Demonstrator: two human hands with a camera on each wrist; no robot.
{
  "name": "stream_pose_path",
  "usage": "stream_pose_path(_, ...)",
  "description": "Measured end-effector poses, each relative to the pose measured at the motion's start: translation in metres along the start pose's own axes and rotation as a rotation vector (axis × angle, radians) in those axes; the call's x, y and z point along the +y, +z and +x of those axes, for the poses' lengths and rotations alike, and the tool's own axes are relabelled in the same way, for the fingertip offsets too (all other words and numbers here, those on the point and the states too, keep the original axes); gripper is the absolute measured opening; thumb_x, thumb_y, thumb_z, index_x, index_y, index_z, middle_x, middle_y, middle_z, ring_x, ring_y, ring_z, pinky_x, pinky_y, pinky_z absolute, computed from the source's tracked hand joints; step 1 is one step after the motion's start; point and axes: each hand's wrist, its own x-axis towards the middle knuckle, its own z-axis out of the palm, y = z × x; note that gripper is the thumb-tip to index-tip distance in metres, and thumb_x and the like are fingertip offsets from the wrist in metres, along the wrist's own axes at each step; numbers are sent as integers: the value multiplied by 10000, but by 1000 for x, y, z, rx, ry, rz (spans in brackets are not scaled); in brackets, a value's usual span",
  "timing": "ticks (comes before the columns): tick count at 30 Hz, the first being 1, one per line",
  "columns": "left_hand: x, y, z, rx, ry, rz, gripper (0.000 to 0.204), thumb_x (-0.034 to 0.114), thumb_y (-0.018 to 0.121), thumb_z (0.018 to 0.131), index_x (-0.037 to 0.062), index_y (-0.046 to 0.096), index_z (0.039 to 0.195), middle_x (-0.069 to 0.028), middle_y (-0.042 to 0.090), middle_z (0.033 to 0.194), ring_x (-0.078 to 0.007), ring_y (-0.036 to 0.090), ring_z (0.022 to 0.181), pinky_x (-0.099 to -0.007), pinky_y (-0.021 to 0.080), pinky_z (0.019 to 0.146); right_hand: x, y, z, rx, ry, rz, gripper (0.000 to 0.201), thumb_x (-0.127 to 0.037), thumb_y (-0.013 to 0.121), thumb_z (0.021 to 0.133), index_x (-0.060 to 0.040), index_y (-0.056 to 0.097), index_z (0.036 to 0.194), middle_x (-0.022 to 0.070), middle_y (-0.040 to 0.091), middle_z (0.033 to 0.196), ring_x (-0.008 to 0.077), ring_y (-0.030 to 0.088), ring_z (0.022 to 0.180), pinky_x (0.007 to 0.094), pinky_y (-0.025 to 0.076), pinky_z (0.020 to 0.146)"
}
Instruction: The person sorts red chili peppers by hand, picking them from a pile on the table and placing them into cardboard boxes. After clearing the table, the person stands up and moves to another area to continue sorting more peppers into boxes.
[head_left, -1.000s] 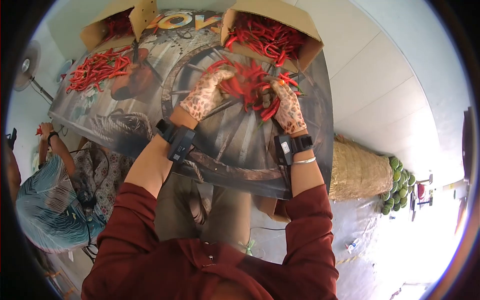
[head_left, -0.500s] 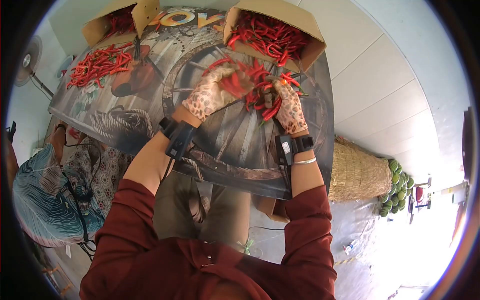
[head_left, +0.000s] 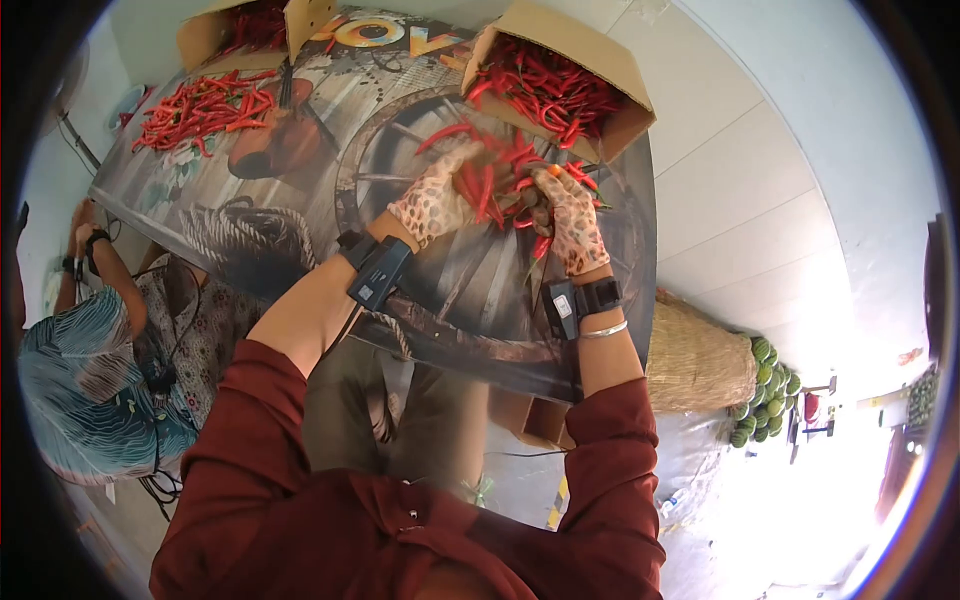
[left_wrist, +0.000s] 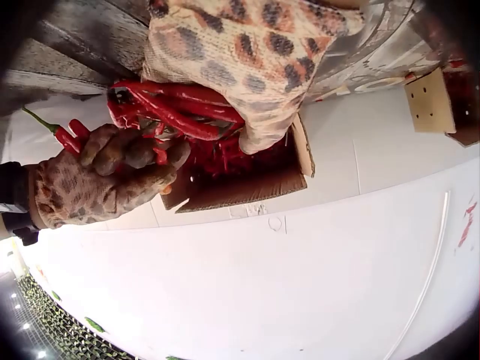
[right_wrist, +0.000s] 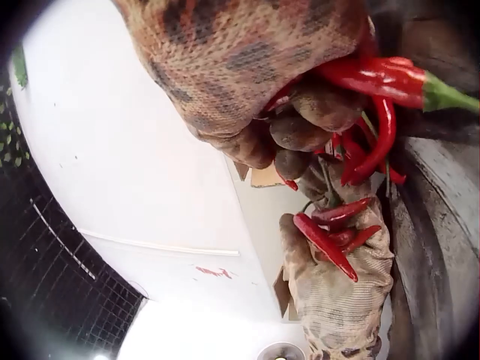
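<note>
Both hands wear leopard-print gloves with dark-stained fingers. My left hand (head_left: 438, 200) holds several red chili peppers (left_wrist: 184, 112) between thumb and fingers, some lying across its palm side in the right wrist view. Close to its right, my right hand (head_left: 572, 215) has its fingers curled round a red chili pepper (right_wrist: 382, 81) whose green stem end sticks out. More chili peppers poke out beside and beneath that hand. Loose chili peppers (head_left: 583, 180) lie on the table around both hands, partly hidden by them.
Beyond the hands, a cardboard box (head_left: 628, 130) full of chilies lies on its side. At the far left are a chili pile (head_left: 205, 110) and another box (head_left: 300, 30). The printed table's (head_left: 450, 300) near edge meets my legs. Another person (head_left: 90, 370) sits at left; watermelons (head_left: 765, 395) stand right.
The head view has swung slightly. My left hand moves with blur over the chilies, and the bunch in it is turned. My right hand keeps its grip. The other person's hands have moved.
</note>
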Motion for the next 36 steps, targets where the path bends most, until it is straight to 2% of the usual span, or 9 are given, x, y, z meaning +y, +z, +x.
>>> stream_pose_path(11, 0, 1, -5, -80, -52, -24, 423, 350, 594, 896, -1, 562, 1129, -173, 613, 1105, -307, 618, 990, -483, 508, 898, -29, 24, -1, -167, 20, -317, 277, -210, 577, 911, -38, 601, 1127, 2, 626, 716, 53, 481, 502, 189, 341, 438)
stream_pose_path(13, -2, 5, -6, -87, -48, -16, 430, 356, 597, 893, 1, 563, 1134, -175, 614, 1100, -313, 620, 982, -494, 506, 899, -31, 22, 3, -31, -7, -337, 283, -227, 573, 914, -30, 603, 1115, 8, 613, 704, 58, 459, 495, 193, 341, 437)
stream_pose_path(20, -1, -1, -4, -118, -56, -74, 425, 366, 613, 881, 20, 543, 1118, -181, 596, 1078, -325, 606, 966, -505, 514, 862, -38, 45, 29, -2, -178, -259, 292, -265, 549, 935, -48, 621, 1116, -30, 532, 655, 35, 397, 450, 186, 310, 402)
stream_pose_path(22, 1, -4, -2, -191, -104, -105, 398, 327, 593, 902, 22, 562, 1156, -171, 605, 1115, -313, 600, 1019, -499, 504, 902, -27, 59, 37, 24, -175, -254, 274, -262, 562, 926, -59, 629, 1099, -26, 562, 682, 41, 430, 475, 193, 343, 418)
stream_pose_path(24, -1, 0, -1, -112, 30, -81, 369, 283, 604, 900, 41, 559, 1176, -155, 602, 1123, -283, 600, 1020, -450, 518, 900, -12, 63, 56, 108, -248, -394, 295, -256, 561, 919, -11, 618, 1072, 42, 619, 745, 97, 517, 557, 244, 434, 485)
stream_pose_path(28, 1, -1, -3, -209, 70, 37, 325, 225, 613, 897, 44, 565, 1162, -126, 606, 1113, -258, 604, 1013, -410, 530, 888, -10, 61, 67, 143, -211, -256, 308, -327, 518, 934, -71, 642, 1053, 23, 610, 769, 98, 536, 576, 242, 428, 460)
stream_pose_path(32, 1, -1, -4, -94, 7, 188, 276, 181, 622, 889, 36, 580, 1119, -103, 622, 1060, -232, 620, 968, -382, 551, 832, 1, 55, 76, 95, -191, -49, 348, -311, 487, 943, -38, 595, 1132, 67, 662, 916, 148, 610, 811, 259, 495, 635)
stream_pose_path(35, 4, -5, -5, -32, -51, 287, 243, 164, 633, 878, 27, 597, 1076, -94, 636, 988, -216, 640, 886, -351, 569, 751, 8, 62, 70, 52, -307, -175, 349, -260, 488, 944, -18, 543, 1190, 82, 638, 1075, 164, 602, 950, 267, 499, 759)
stream_pose_path(36, 6, -5, -6, 0, -86, 357, 227, 159, 643, 871, 26, 608, 1050, -91, 642, 948, -207, 647, 838, -337, 577, 703, 2, 60, 68, 41, -372, -422, 334, -220, 469, 949, -11, 524, 1204, 89, 620, 1112, 166, 600, 979, 269, 500, 789)
